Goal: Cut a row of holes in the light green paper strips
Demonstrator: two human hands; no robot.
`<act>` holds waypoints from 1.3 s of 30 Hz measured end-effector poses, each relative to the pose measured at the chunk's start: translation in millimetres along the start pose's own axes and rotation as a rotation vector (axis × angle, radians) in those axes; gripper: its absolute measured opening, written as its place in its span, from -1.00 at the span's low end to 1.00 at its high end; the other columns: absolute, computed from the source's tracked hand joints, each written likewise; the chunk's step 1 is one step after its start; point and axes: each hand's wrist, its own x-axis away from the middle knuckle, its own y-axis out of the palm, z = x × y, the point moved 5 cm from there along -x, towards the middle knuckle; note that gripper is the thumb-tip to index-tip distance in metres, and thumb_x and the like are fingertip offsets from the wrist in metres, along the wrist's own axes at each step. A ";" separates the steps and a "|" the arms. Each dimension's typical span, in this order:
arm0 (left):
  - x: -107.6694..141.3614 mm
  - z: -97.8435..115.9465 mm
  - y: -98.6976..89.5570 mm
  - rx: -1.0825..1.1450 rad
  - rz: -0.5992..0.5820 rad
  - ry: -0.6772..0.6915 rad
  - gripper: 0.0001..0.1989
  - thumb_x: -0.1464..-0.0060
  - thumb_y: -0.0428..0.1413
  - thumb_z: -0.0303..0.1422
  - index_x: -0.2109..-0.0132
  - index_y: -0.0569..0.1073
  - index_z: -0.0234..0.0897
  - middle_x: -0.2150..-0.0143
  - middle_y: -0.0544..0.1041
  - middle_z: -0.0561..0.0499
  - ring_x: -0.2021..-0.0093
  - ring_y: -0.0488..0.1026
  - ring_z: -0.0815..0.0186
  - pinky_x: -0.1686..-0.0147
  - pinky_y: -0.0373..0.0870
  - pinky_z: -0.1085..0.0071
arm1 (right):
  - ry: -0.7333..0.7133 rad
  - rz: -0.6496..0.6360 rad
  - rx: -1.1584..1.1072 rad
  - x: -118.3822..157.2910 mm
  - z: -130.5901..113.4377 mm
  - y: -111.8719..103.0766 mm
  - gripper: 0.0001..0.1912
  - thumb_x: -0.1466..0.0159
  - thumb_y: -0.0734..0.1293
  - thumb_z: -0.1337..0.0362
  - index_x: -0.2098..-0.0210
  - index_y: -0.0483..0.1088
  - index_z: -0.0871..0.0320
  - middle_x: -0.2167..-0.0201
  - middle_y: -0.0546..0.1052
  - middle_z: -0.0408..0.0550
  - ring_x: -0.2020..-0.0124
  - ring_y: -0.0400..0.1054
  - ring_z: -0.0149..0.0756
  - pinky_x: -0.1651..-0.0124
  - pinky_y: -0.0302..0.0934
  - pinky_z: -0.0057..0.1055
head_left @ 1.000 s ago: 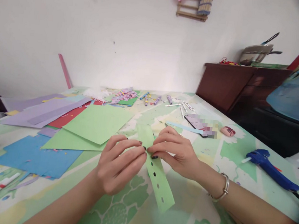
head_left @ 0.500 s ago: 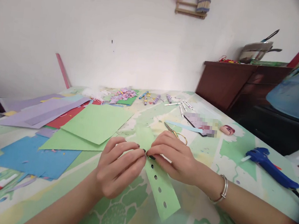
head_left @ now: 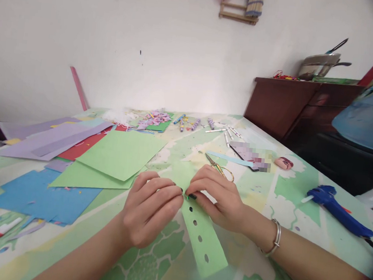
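Fingers (head_left: 165, 194) pinch green strip (head_left: 206, 238) | long axis: far-left to near-right

A green paper strip (head_left: 204, 230) bearing dark oval spots slants diagonally.

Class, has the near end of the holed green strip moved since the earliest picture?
Yes. Judged against the blue glue gun on the table, the near end of the green strip has shifted rightward and nearer the camera.

Metal pot (head_left: 312, 70) — atop brown cabinet (head_left: 282, 106)
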 end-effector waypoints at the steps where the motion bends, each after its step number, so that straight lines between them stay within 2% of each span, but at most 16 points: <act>1: 0.8 -1.6 0.1 0.007 0.006 -0.016 -0.89 -0.03 0.04 -0.61 0.33 0.44 -0.40 0.39 0.56 -0.16 0.32 0.47 0.18 0.31 0.31 0.21 | 0.009 0.021 -0.014 0.1 -0.2 -1.6 -0.83 -0.28 0.17 0.52 0.25 0.34 0.20 0.37 0.41 -0.02 0.32 0.24 -0.34 0.26 0.23 -0.34; 5: 3.4 -11.6 2.9 0.068 0.041 -0.145 -0.86 0.04 0.11 -0.64 0.36 0.44 -0.32 0.41 0.56 -0.08 0.34 0.45 0.23 0.31 0.28 0.26 | 0.088 0.132 -0.037 0.5 5.2 -9.4 -0.81 -0.27 0.16 0.53 0.30 0.37 0.21 0.40 0.41 -0.03 0.34 0.27 -0.36 0.30 0.21 -0.38; 8: 5.2 -22.9 8.5 0.172 0.057 -0.352 -0.85 0.02 0.12 -0.62 0.38 0.45 -0.27 0.43 0.55 0.00 0.35 0.45 0.29 0.29 0.32 0.31 | 0.342 0.292 -0.005 6.5 28.8 -17.0 -0.87 -0.24 0.23 0.45 0.32 0.41 0.19 0.41 0.45 -0.06 0.36 0.31 -0.36 0.28 0.20 -0.37; 9: 6.4 -27.4 10.8 0.213 0.056 -0.447 -0.86 0.00 0.12 -0.60 0.37 0.45 -0.26 0.43 0.55 0.02 0.36 0.45 0.31 0.29 0.34 0.34 | 0.475 0.355 -0.003 11.0 40.4 -19.3 -0.90 -0.21 0.27 0.42 0.33 0.42 0.18 0.42 0.47 -0.07 0.38 0.31 -0.36 0.28 0.21 -0.37; 11: 10.3 -36.5 15.9 0.311 0.045 -0.653 -0.90 -0.04 0.14 -0.54 0.35 0.47 -0.25 0.42 0.55 0.04 0.38 0.46 0.35 0.33 0.39 0.41 | 0.601 0.410 -0.004 16.9 56.5 -20.6 -0.93 -0.17 0.29 0.41 0.35 0.43 0.19 0.46 0.47 -0.09 0.44 0.29 -0.37 0.31 0.20 -0.36; 14: 17.3 -46.2 24.0 0.511 0.025 -0.920 -1.00 -0.07 0.16 -0.44 0.31 0.47 -0.27 0.37 0.57 0.03 0.37 0.51 0.35 0.37 0.46 0.46 | 0.688 0.386 -0.067 19.0 68.2 -17.0 -0.90 -0.16 0.29 0.40 0.34 0.45 0.20 0.40 0.51 -0.05 0.44 0.31 -0.38 0.30 0.23 -0.36; 15: 19.1 -47.8 26.6 0.585 0.018 -0.986 -0.97 -0.07 0.16 -0.41 0.31 0.47 -0.28 0.35 0.58 0.02 0.35 0.53 0.33 0.35 0.49 0.45 | 0.702 0.352 -0.111 18.0 68.2 -14.3 -0.87 -0.19 0.27 0.36 0.30 0.46 0.20 0.35 0.52 -0.03 0.41 0.34 -0.37 0.28 0.25 -0.36; 18: 23.5 -49.4 32.4 0.767 0.014 -1.143 -0.91 -0.06 0.18 -0.36 0.29 0.48 -0.30 0.31 0.60 -0.01 0.30 0.55 0.31 0.28 0.52 0.44 | 0.712 0.206 -0.254 12.7 59.2 -3.4 -0.79 -0.25 0.24 0.25 0.24 0.48 0.19 0.33 0.54 -0.03 0.32 0.41 -0.33 0.22 0.30 -0.35; 20: 25.7 -48.9 34.5 0.851 0.029 -1.220 -0.90 -0.04 0.21 -0.36 0.29 0.48 -0.30 0.30 0.60 -0.01 0.29 0.55 0.34 0.27 0.51 0.48 | 0.728 0.103 -0.362 11.2 52.0 4.9 -0.81 -0.22 0.29 0.21 0.29 0.48 0.20 0.37 0.54 -0.03 0.31 0.43 -0.29 0.21 0.32 -0.32; 23: 28.2 -47.5 36.9 0.954 0.043 -1.293 -0.87 -0.02 0.22 -0.36 0.27 0.48 -0.30 0.28 0.60 -0.01 0.27 0.55 0.35 0.24 0.49 0.50 | 0.780 0.033 -0.564 13.0 47.1 14.6 -0.84 -0.17 0.36 0.22 0.35 0.46 0.22 0.40 0.53 -0.03 0.32 0.43 -0.28 0.21 0.33 -0.30; 27: 30.7 -45.9 40.0 1.089 0.040 -1.332 -0.82 -0.03 0.22 -0.34 0.20 0.47 -0.28 0.20 0.59 -0.03 0.18 0.53 0.29 0.16 0.47 0.42 | 0.817 0.070 -0.742 14.6 47.5 18.2 -0.88 -0.17 0.38 0.27 0.37 0.47 0.22 0.43 0.53 -0.08 0.37 0.41 -0.39 0.26 0.32 -0.42; 31: 32.0 -44.9 42.2 1.173 0.041 -1.341 -0.80 -0.03 0.23 -0.36 0.17 0.46 -0.27 0.18 0.58 -0.04 0.15 0.52 0.26 0.14 0.45 0.38 | 0.824 0.089 -0.766 13.8 48.0 17.7 -0.93 -0.16 0.39 0.32 0.39 0.49 0.21 0.46 0.52 -0.13 0.44 0.37 -0.49 0.31 0.30 -0.51; 39: 31.9 -44.4 43.6 1.236 0.055 -1.331 -0.86 -0.03 0.22 -0.40 0.22 0.48 -0.30 0.22 0.56 -0.03 0.18 0.50 0.29 0.16 0.41 0.42 | 0.837 0.098 -0.772 13.6 47.3 17.6 -0.92 -0.14 0.41 0.31 0.42 0.48 0.21 0.49 0.50 -0.14 0.48 0.34 -0.49 0.35 0.29 -0.50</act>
